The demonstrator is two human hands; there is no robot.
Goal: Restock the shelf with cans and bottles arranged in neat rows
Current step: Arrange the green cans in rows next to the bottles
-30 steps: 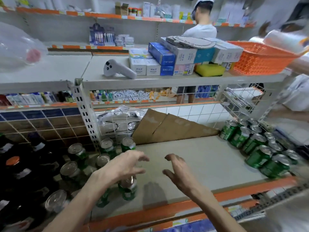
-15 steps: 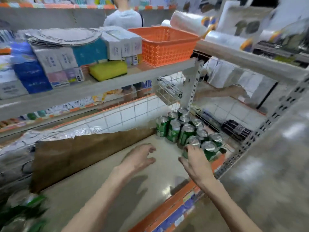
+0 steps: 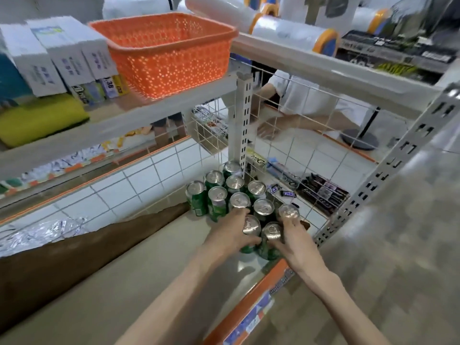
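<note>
Several green cans (image 3: pixel 218 195) with silver tops stand in rows at the right end of the beige shelf (image 3: pixel 139 267), against the wire grid. My left hand (image 3: pixel 230 235) wraps around the left side of a front can (image 3: pixel 251 226). My right hand (image 3: pixel 295 242) grips the front-most can (image 3: pixel 271 231) from the right, with fingers reaching up beside another can (image 3: pixel 288 212). Both hands sit at the front of the group, near the orange shelf edge (image 3: pixel 263 292).
A brown cardboard sheet (image 3: pixel 82 247) leans along the tiled back wall. An orange basket (image 3: pixel 164 51) and boxes (image 3: pixel 62 53) sit on the upper shelf. Behind the wire grid (image 3: pixel 293 135) are chocolate bars and another person's arm. A perforated upright (image 3: pixel 388 170) stands at right.
The view swung right from the left cans to the right group. Both hands reached forward and closed around the front cans.
</note>
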